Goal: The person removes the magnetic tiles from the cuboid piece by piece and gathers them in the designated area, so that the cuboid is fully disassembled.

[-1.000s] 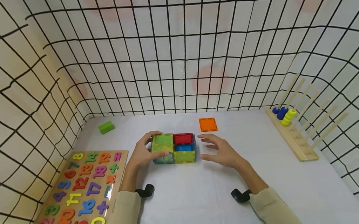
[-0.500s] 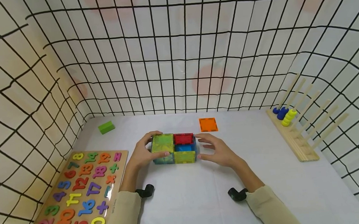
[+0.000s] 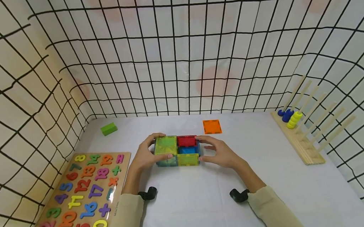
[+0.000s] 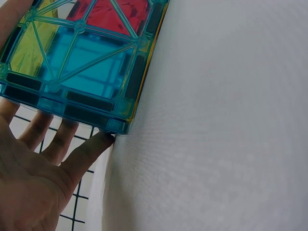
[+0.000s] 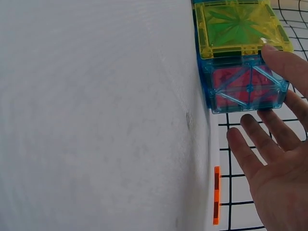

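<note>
The left end of a multicoloured, 2-cell box of translucent plastic tiles [image 3: 171,148], standing centrally on white cloth [image 3: 189,205], is gripped by the left hand [image 3: 144,155]; its right end is held, front to back, by the right hand [image 3: 222,153]. Light, equal pressure is advised, lest the open-topped right cell [image 3: 188,160] be buckled.

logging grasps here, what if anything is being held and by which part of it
The tile box, by its ends: left grip at the left, right grip at the right, thumbs on the near side, fingers on the far side.
</note>
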Demonstrator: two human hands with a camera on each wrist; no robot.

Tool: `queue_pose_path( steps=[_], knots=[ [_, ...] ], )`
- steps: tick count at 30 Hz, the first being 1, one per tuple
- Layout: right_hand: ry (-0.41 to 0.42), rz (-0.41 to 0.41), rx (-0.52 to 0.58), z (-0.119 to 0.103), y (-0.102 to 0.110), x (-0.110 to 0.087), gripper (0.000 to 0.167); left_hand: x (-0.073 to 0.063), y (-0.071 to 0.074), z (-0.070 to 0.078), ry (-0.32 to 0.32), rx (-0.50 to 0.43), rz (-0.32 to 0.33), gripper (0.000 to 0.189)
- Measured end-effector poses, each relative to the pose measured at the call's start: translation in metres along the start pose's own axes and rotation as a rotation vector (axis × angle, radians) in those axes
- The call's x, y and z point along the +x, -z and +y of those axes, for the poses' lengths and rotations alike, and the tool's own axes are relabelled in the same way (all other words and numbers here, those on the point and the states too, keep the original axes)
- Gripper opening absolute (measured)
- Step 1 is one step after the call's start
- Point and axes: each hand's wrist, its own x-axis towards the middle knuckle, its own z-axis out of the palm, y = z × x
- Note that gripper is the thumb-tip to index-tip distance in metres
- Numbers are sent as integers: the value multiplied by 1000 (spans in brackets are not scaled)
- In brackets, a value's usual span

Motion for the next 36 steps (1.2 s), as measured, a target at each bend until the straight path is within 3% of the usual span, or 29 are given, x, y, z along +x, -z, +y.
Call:
queue_pose_path(
  steps=[22, 30, 36],
  knots=[
    [-16, 161, -76, -2, -3, -2, 70, 1, 0, -2, 4, 8, -5, 75],
    [-22, 200, -63, 1, -6, -2, 67, 0, 1, -3, 5, 9, -9, 76],
    [-36, 203, 22, 2, -6, -3, 66, 0, 0, -3, 18, 11, -14, 73]
  ],
)
